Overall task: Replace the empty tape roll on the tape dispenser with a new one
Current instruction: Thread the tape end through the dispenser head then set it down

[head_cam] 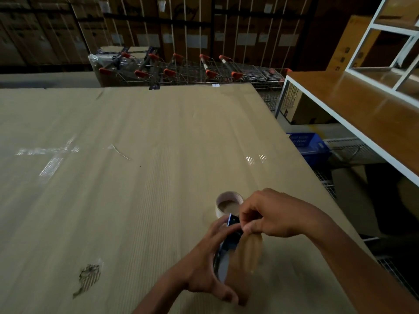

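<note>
A tape dispenser (pixel 231 236) with a dark metal frame is held near the table's front edge. A full brown tape roll (pixel 248 257) sits on it. My left hand (pixel 204 268) grips the dispenser from the left side. My right hand (pixel 269 214) pinches at the dispenser's front end, where the tape's end lies; the fingertips hide it. Just beyond the hands, an empty cardboard tape core (pixel 227 203) stands on its end on the cardboard-covered table (pixel 136 166).
Clear tape strips (pixel 52 155) are stuck on the cardboard at left, and a torn patch (pixel 88 277) lies at front left. Shopping trolleys (pixel 181 69) stand past the far edge. A wooden shelf (pixel 362 114) and a blue crate (pixel 308 143) are at right.
</note>
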